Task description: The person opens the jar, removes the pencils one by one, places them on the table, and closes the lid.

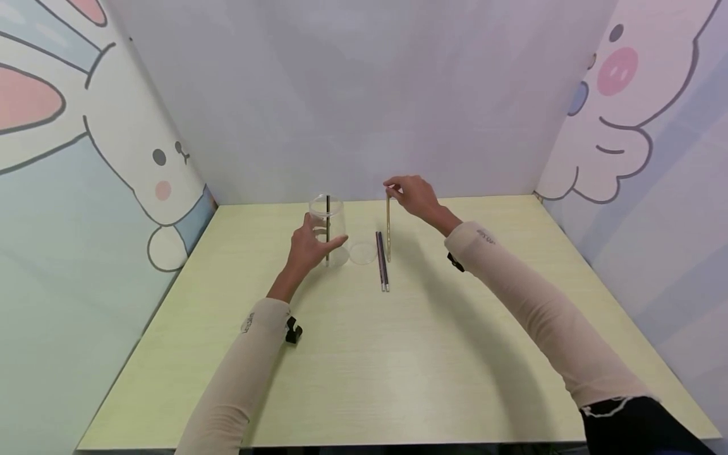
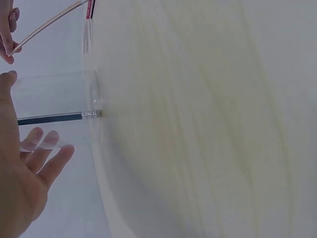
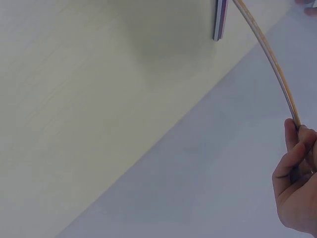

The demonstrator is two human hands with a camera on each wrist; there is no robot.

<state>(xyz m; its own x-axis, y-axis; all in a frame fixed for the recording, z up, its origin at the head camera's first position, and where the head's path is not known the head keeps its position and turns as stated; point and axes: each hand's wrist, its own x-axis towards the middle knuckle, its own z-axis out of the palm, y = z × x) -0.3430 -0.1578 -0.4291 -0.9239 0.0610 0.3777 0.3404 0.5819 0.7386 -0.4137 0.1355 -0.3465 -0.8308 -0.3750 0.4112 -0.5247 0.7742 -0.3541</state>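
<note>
My left hand (image 1: pixel 306 250) holds a clear plastic jar (image 1: pixel 340 218), its fingers and thumb round the wall. Inside the jar stands a dark pencil (image 1: pixel 328 218), its silver ferrule and eraser end down at the base in the left wrist view. Off to the right, my right hand (image 1: pixel 417 197) pinches a gold-coloured pencil (image 1: pixel 388 229) by its upper end, so that it hangs upright. Two dark pencils (image 1: pixel 382 262) lie side by side on the table, just left of the hanging pencil.
A round clear lid (image 1: pixel 363 253) lies on the table (image 1: pixel 341 366) between the jar and the loose pencils. A pale wall (image 1: pixel 364 95) rises behind the table's back edge. Side panels with cartoon animals (image 1: pixel 114 158) flank it.
</note>
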